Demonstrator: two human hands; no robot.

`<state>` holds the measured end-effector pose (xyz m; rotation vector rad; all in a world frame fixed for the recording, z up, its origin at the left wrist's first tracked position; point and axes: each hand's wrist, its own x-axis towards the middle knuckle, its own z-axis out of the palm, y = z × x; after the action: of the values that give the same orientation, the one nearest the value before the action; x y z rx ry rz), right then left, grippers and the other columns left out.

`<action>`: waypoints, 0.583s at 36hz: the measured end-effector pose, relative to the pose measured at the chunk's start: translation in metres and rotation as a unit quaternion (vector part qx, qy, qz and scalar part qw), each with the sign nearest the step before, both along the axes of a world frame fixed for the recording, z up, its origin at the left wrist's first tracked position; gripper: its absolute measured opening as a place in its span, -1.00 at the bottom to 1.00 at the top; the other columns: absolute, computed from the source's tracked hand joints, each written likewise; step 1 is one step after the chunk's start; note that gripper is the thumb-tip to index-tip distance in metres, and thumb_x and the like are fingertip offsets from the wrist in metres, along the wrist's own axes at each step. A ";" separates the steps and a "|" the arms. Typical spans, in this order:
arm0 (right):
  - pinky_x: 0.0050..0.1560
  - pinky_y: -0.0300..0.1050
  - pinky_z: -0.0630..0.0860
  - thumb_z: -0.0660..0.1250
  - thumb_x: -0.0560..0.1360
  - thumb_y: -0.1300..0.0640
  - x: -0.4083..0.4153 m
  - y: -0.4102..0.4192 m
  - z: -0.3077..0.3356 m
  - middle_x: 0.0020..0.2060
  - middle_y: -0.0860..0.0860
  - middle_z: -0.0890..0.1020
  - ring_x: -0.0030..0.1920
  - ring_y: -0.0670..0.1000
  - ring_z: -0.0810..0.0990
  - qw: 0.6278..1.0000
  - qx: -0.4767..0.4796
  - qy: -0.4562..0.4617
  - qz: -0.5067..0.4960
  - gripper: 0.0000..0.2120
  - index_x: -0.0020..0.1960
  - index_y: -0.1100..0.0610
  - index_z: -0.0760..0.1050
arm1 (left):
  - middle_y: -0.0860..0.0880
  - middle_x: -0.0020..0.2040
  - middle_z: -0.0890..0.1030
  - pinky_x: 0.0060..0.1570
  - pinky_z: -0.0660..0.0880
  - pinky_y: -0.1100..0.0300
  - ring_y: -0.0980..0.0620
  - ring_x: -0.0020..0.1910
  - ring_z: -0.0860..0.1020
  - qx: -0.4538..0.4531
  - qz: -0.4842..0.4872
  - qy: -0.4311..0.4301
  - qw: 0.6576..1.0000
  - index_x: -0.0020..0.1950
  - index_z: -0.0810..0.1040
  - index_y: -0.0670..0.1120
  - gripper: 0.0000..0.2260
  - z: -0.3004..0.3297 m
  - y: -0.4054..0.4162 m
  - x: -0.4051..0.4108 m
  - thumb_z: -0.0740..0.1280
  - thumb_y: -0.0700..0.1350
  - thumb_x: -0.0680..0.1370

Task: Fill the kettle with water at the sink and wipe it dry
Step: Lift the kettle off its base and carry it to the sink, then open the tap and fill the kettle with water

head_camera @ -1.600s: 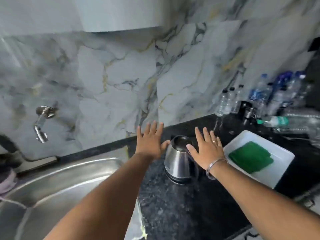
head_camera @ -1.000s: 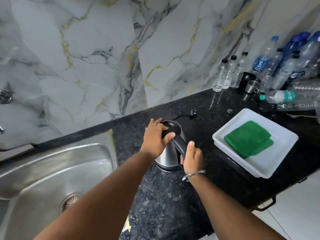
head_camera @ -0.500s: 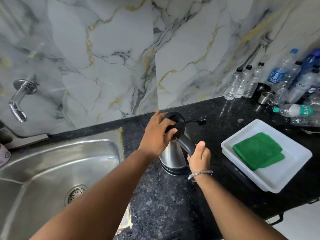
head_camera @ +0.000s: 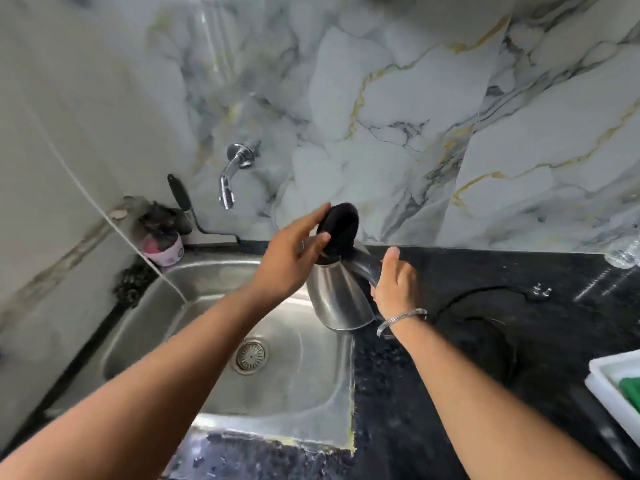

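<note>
A steel kettle [head_camera: 337, 299] with a black handle hangs in the air over the right side of the steel sink [head_camera: 207, 403]. My right hand [head_camera: 394, 285] grips its handle. My left hand [head_camera: 291, 261] holds the black lid [head_camera: 341, 230] tipped up and open at the kettle's top. The chrome tap [head_camera: 230, 176] juts from the marble wall, up and to the left of the kettle. No water runs from it. A green cloth [head_camera: 632, 389] lies in a white tray [head_camera: 606, 386] at the far right edge.
The kettle's round black base [head_camera: 474, 344] and its cord with plug [head_camera: 540, 291] lie on the black granite counter right of the sink. A pink cup with dark scrubbers [head_camera: 162, 244] stands at the sink's back left corner. A drain [head_camera: 250, 356] sits mid-basin.
The kettle was lifted off its base and carried left over the sink. My left hand stayed on the lid, now tipped open. The view swung left toward the tap.
</note>
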<state>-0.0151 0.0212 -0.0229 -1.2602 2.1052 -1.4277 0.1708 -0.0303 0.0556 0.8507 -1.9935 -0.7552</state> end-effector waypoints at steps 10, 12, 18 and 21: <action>-0.24 0.01 0.45 -0.21 0.52 -0.32 0.145 -0.070 -0.012 -0.40 0.24 0.64 -0.30 0.22 0.60 1.000 -0.028 0.008 0.005 -0.19 -0.42 0.26 0.46 | -0.09 0.33 0.60 0.39 0.37 0.12 -0.02 0.35 0.49 -0.131 -0.006 -0.099 0.986 0.45 0.47 -0.19 -0.60 -0.005 -0.027 0.120 0.23 -0.32 0.60; -0.21 0.02 0.44 -0.21 0.51 -0.34 0.166 -0.079 -0.021 -0.42 0.20 0.63 -0.30 0.16 0.57 1.000 -0.011 -0.016 0.003 -0.25 -0.46 0.15 0.42 | 0.03 0.33 0.59 0.44 0.29 0.22 0.04 0.41 0.43 -0.116 0.008 -0.084 0.990 0.46 0.46 -0.15 -0.61 -0.010 -0.037 0.143 0.23 -0.28 0.63; -0.43 -0.15 0.47 -0.12 0.52 -0.35 0.202 -0.097 -0.046 -0.55 -0.04 0.54 -0.42 0.13 0.59 0.993 -0.001 -0.117 -0.005 -0.35 -0.42 0.10 0.40 | -0.01 0.47 0.47 0.50 0.06 0.39 0.15 0.51 0.25 -0.106 -0.026 -0.160 0.981 0.52 0.39 -0.08 -0.56 -0.024 -0.076 0.205 0.26 -0.03 0.65; -0.55 -0.34 0.47 -0.03 0.67 -0.20 0.208 -0.103 -0.056 -0.29 0.14 0.57 -0.28 0.13 0.56 0.970 0.007 -0.240 -0.021 -0.40 -0.12 0.29 0.46 | -0.04 0.34 0.60 0.41 0.32 0.26 0.03 0.35 0.51 -0.076 0.017 -0.146 0.986 0.43 0.50 -0.10 -0.63 -0.027 -0.108 0.230 0.29 -0.04 0.63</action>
<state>0.1926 -0.0818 -0.0791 -0.7630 1.8125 -1.5451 0.4005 -0.1381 0.0290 0.9442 -2.2551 -0.4712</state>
